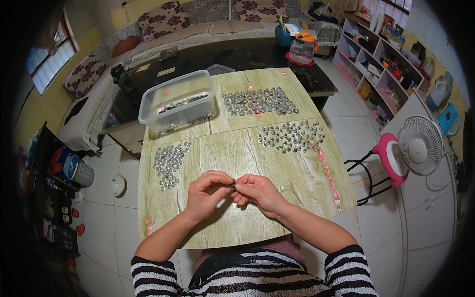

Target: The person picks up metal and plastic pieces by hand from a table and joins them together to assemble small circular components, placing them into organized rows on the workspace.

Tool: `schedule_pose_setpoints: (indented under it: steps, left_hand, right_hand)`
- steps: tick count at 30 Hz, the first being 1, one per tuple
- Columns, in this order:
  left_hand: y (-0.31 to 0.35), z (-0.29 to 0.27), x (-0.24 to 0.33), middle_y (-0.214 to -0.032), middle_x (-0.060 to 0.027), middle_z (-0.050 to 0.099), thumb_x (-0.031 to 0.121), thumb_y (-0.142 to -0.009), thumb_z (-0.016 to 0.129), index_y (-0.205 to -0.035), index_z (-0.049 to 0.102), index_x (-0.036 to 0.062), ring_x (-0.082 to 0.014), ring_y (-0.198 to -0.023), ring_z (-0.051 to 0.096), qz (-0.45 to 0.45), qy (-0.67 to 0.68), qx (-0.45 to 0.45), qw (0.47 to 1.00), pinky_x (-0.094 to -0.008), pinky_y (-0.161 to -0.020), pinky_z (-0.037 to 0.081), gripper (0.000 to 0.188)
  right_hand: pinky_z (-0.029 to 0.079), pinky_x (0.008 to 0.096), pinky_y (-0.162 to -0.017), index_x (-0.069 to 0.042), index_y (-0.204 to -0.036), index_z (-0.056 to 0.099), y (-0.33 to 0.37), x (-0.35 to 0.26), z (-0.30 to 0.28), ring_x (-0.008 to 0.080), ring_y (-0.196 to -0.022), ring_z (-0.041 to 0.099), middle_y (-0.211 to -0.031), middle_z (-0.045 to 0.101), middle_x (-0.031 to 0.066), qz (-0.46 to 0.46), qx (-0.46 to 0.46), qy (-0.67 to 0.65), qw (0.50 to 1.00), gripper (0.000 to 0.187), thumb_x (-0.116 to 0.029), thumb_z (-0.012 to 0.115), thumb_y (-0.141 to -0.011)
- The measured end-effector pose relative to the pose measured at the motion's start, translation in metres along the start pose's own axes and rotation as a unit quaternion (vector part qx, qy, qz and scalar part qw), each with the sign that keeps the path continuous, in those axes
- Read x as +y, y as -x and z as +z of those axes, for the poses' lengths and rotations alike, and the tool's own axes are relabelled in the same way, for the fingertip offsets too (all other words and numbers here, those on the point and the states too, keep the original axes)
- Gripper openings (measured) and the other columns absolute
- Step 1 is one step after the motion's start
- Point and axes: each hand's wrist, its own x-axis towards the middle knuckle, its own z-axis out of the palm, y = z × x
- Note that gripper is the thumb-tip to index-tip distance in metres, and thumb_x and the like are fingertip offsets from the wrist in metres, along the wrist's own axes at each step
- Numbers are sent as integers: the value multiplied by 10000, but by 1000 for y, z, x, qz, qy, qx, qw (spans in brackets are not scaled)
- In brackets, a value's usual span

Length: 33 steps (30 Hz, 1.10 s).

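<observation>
Above the front part of the table, my left hand (207,192) and my right hand (261,194) meet fingertip to fingertip. Between them they pinch a small dark metal piece (233,187); the fingers cover most of it, so its exact kind is hidden. To the left lies a loose group of small, shiny round metal pieces (169,166). Small metal pieces with upright stems (292,136) are scattered to the right. Farther back, many silvery pieces with round bases and raised tops (257,102) stand in close rows.
A clear plastic tub (213,94) with small dark pieces inside stands at the table's back left. The wood-patterned tabletop (217,148) adjoins a dark, glossy table (232,52) holding a lidded jug (302,48). A white fan (420,146) rests on a pink stool at right.
</observation>
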Motion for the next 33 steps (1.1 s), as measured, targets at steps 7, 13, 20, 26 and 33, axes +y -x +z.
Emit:
schedule_pose_setpoints:
  steps: [7, 13, 20, 26, 33]
  left_hand:
    - [-1, 1, 4, -870, -90, 519, -15, -665, 621, -840, 558, -10, -172, -839, 524, 54, -108, 16, 993, -251, -712, 438, 186]
    - [0, 2, 5, -856, -83, 526, -22, -679, 608, -846, 558, -13, -161, -829, 522, 19, -53, 3, 998, -256, -724, 427, 174]
    - [0, 1, 6, -864, -84, 531, -6, -695, 599, -835, 563, -4, -158, -810, 524, 43, -94, -11, 995, -248, -711, 426, 145]
    - [0, -1, 2, -845, -84, 541, -6, -684, 601, -823, 567, 0, -171, -803, 532, -5, -71, 2, 997, -257, -699, 431, 143]
    - [1, 0, 2, -844, -85, 544, -5, -655, 623, -812, 572, 5, -172, -765, 543, -21, -85, 21, 996, -259, -688, 439, 166]
  right_hand:
    - [434, 198, -513, -19, -881, 499, -1, 2, -1, 88, -587, 528, -708, 555, 57, 3, -10, 2, 1000, 173, -182, 499, -821]
    - [433, 196, -518, -20, -882, 500, 0, 0, 0, 88, -585, 526, -706, 555, 55, 5, -1, 5, 1000, 180, -189, 498, -822]
    - [432, 194, -524, -21, -881, 498, 1, 0, 1, 86, -583, 524, -712, 556, 55, 4, -7, 3, 1000, 179, -191, 497, -823]
    - [428, 185, -522, -22, -879, 498, 1, -1, 1, 78, -587, 526, -717, 557, 48, -3, -4, 9, 1000, 178, -191, 497, -823]
    - [426, 185, -504, -32, -867, 496, 0, 1, 1, 77, -569, 521, -692, 553, 39, -3, -7, 8, 1000, 172, -198, 496, -823]
